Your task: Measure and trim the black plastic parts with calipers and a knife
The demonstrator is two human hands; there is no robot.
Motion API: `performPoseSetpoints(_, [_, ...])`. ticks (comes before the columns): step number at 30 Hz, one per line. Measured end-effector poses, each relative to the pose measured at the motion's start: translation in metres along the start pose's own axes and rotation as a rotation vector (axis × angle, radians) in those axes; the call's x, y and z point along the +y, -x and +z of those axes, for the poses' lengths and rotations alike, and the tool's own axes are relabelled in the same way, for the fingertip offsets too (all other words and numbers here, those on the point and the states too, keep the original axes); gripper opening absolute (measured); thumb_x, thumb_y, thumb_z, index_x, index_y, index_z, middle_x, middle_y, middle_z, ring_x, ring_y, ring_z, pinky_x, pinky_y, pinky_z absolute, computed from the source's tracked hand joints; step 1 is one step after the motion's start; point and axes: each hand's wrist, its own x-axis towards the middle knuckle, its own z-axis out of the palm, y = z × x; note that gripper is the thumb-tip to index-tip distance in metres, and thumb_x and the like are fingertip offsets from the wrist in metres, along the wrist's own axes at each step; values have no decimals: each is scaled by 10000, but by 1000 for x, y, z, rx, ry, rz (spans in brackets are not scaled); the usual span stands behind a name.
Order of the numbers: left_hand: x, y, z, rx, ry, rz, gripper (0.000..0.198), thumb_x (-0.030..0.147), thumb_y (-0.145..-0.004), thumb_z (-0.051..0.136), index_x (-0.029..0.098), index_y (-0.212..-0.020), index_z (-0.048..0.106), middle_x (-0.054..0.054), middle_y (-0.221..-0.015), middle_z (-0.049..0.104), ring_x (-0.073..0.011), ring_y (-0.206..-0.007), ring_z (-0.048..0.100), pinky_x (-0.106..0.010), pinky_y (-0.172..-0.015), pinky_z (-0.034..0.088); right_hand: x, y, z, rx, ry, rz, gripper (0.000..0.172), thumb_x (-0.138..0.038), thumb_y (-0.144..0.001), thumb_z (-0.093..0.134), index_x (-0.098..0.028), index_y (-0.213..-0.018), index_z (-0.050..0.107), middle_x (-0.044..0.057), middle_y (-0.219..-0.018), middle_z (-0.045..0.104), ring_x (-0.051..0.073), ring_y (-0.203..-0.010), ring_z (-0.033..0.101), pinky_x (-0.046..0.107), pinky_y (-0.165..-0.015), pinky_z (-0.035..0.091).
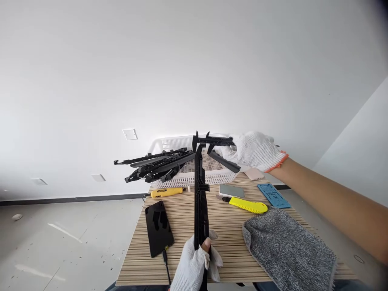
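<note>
My left hand, in a white knit glove with the thumb tip bare, is closed around the lower part of a long black plastic strip. The strip points away from me, its far end raised in front of the basket. In my gloved right hand is a black vernier caliper, held sideways from the right. The caliper's larger jaws straddle the strip's far tip; I cannot tell if both touch it. Behind them, several similar black strips lie in a pile across the white basket.
On the striped table lie a yellow pen-like tool, a black phone with a cable, a yellow utility knife with its blade out, a grey flat box, a blue plate and a grey cloth.
</note>
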Motion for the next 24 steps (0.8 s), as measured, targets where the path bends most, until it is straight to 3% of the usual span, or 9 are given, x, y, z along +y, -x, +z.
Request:
performPoseSetpoints(10, [6, 3, 1, -14, -13, 1, 874, 877, -766, 680, 120, -1197, 606, -59, -698, 743, -111, -423, 545, -244, -445, 422, -3, -10, 14, -102, 98, 8, 527, -415, -963, 342, -152, -1208, 728, 180, -879, 767, 339, -809, 729, 343, -589, 338])
performPoseSetpoints(16, [11, 5, 4, -2, 9, -26, 953, 875, -726, 719, 117, -1284, 577, -26, -649, 718, -120, -405, 543, -244, -434, 413, -4, -6, 17, -98, 79, 15, 536, -495, -995, 349, -250, -1298, 717, 143, -936, 794, 334, -828, 738, 323, -603, 324])
performPoseSetpoints(24, [10, 3, 2, -19, 42, -28, 940, 849, -741, 738, 123, -1312, 562, -3, -623, 687, -116, -399, 540, -232, -425, 381, -4, -5, 23, -106, 75, 60, 606, -564, -991, 345, -204, -1264, 750, 175, -904, 792, 351, -842, 750, 337, -593, 313])
